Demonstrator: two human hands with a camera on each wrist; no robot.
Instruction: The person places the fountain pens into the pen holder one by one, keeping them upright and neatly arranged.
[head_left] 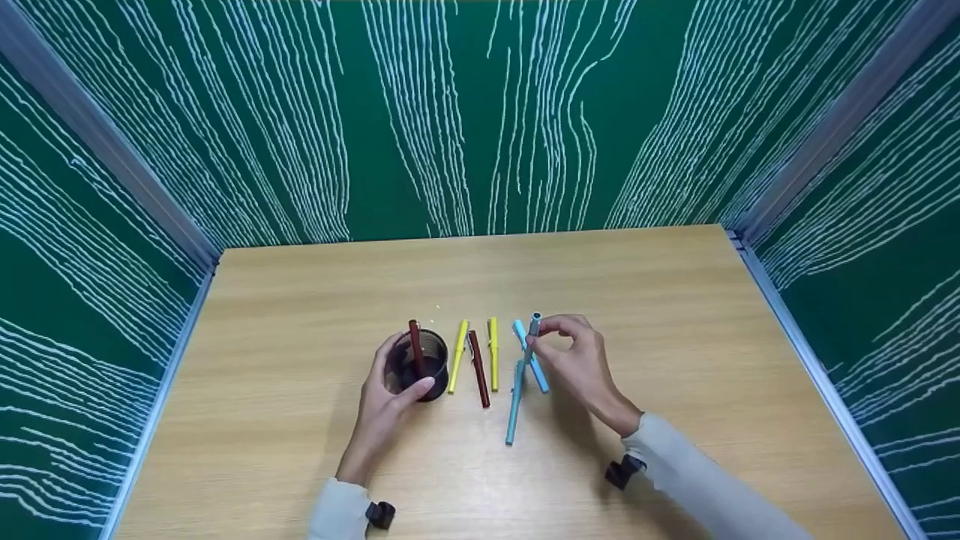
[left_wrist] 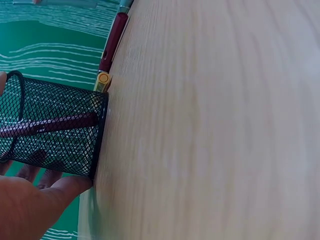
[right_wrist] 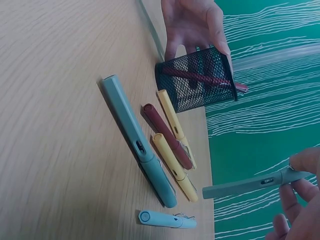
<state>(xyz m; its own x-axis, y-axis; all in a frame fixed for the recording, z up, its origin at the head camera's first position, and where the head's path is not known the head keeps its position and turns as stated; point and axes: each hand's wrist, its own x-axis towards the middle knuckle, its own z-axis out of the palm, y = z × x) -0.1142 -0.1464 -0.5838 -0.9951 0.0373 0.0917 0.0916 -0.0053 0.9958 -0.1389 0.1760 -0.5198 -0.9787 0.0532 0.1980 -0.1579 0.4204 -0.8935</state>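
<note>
My left hand (head_left: 382,405) grips a black mesh pen cup (head_left: 439,360) on the table, its thumb on the near side. A dark red pen (head_left: 416,349) leans inside the cup and sticks out above the rim. In my right hand (head_left: 581,360), thumb and fingers pinch a grey-green pen (right_wrist: 240,189) near its cap, held above the table. Below it lie a teal pen (head_left: 514,409) and a light blue pen (head_left: 540,375). Between the cup and these lie a yellow pen (head_left: 457,356), a dark red pen (head_left: 478,371) and another yellow pen (head_left: 493,352).
The wooden table (head_left: 300,300) is enclosed by green panels (head_left: 480,150) with wavy white lines at the back and sides. Metal posts (head_left: 817,120) stand at the back corners. Small black devices sit on both wrists.
</note>
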